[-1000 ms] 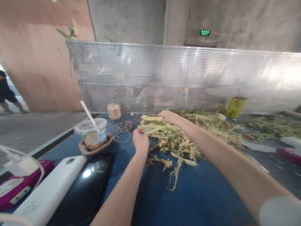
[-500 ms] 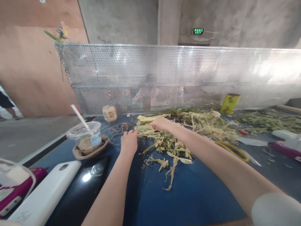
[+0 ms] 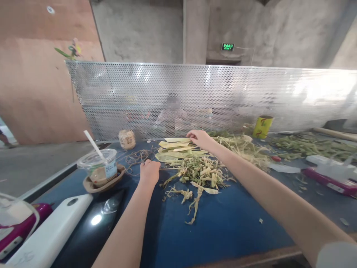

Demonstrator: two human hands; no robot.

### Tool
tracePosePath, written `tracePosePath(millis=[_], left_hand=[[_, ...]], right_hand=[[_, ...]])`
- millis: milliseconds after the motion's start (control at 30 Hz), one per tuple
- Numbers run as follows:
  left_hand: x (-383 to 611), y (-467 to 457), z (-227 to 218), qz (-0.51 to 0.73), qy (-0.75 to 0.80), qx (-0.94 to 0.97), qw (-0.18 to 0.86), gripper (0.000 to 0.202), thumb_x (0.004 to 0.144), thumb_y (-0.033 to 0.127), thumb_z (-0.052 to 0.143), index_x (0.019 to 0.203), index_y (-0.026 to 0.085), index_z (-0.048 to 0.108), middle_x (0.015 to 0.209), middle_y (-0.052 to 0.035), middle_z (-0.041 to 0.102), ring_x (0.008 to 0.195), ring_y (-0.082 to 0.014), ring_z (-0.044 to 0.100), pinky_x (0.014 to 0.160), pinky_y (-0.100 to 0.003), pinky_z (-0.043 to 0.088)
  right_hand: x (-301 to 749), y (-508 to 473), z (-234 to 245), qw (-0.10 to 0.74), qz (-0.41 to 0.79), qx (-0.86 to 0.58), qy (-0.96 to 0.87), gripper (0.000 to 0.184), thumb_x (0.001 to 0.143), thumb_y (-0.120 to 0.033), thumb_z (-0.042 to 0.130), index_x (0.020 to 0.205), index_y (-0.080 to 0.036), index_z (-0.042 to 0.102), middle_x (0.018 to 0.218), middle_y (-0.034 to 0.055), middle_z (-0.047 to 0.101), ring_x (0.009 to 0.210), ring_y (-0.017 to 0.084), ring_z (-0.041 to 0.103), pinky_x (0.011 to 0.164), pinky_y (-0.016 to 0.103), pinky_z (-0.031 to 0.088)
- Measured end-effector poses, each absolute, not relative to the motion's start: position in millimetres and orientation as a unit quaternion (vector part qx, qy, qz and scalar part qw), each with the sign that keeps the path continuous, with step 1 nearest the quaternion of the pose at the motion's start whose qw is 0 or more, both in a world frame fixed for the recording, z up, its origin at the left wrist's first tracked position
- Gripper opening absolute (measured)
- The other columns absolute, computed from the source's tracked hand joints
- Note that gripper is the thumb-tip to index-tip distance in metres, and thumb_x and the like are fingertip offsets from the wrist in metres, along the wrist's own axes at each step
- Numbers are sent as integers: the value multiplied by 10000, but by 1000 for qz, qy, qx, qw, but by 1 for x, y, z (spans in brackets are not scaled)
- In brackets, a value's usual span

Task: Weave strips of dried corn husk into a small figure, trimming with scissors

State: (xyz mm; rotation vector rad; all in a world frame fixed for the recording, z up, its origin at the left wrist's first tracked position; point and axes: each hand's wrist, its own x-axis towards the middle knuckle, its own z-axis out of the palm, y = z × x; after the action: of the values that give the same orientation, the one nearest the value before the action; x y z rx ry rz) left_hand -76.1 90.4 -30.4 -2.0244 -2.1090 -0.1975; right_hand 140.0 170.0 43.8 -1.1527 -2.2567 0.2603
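Note:
My left hand [image 3: 149, 172] rests curled on the blue table [image 3: 223, 230], its fingers closed on the end of a thin pale strip. That strip runs right into a heap of green and yellow plant scraps [image 3: 199, 172]. My right hand [image 3: 198, 137] reaches farther back and lies on a stack of flat pale-yellow leaf strips [image 3: 174, 147], fingers bent over them. A few knotted dry stalks [image 3: 192, 197] lie in front of the heap.
A lidded plastic cup with a straw [image 3: 99, 169] sits on a brown tray at the left, with loose twine [image 3: 136, 156] and a twine spool [image 3: 126, 139] behind it. White and purple devices [image 3: 41, 234] lie front left. A perforated metal screen [image 3: 223, 96] backs the table; a yellow cup [image 3: 262, 126] stands there.
My left hand has slid a little left and toward me, drawing the thin strip out of the heap. My right hand has moved back onto the flat leaf strips. The view tilted slightly.

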Motion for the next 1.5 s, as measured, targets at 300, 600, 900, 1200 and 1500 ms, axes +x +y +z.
tracePosePath(millis=[300, 600, 900, 1200, 1500], left_hand=[[-73, 86, -20, -50, -685, -716, 124, 284, 767, 103, 418, 805, 208, 679, 879, -112, 679, 968, -244, 548, 829, -378, 361], [-82, 66, 16, -86, -703, -688, 159, 285, 791, 176, 409, 875, 226, 676, 987, -91, 662, 997, -260, 548, 828, -373, 400], [-88, 68, 20, -150, -724, -660, 130, 292, 812, 197, 378, 929, 177, 645, 1029, -97, 639, 963, -240, 560, 855, -336, 408], [-45, 128, 29, -249, -704, -665, -9, 307, 835, 296, 488, 1109, 158, 502, 1115, -83, 532, 941, -189, 549, 782, -391, 471], [29, 101, 20, -438, -548, -638, -317, 407, 891, 385, 290, 999, 111, 571, 914, -115, 641, 797, -173, 629, 678, -309, 518]], right_hand=[[205, 109, 22, 411, 378, -416, -718, 161, 712, -174, 569, 864, -131, 605, 731, 57, 645, 674, 159, 619, 572, 272, 520], [240, 115, -4, 478, 532, -361, -599, 199, 596, -207, 689, 763, -143, 602, 638, -8, 585, 551, 77, 544, 511, 205, 444], [244, 119, -12, 481, 603, -333, -543, 285, 507, -206, 734, 719, -157, 551, 599, -42, 561, 516, 65, 509, 469, 183, 377], [240, 114, -12, 451, 613, -277, -586, 448, 573, -63, 621, 999, -198, 582, 854, 10, 630, 556, 70, 552, 440, 167, 383], [231, 99, -11, 391, 632, -197, -640, 638, 651, -123, 615, 1239, -279, 426, 1192, 42, 530, 769, 112, 605, 694, 254, 467]])
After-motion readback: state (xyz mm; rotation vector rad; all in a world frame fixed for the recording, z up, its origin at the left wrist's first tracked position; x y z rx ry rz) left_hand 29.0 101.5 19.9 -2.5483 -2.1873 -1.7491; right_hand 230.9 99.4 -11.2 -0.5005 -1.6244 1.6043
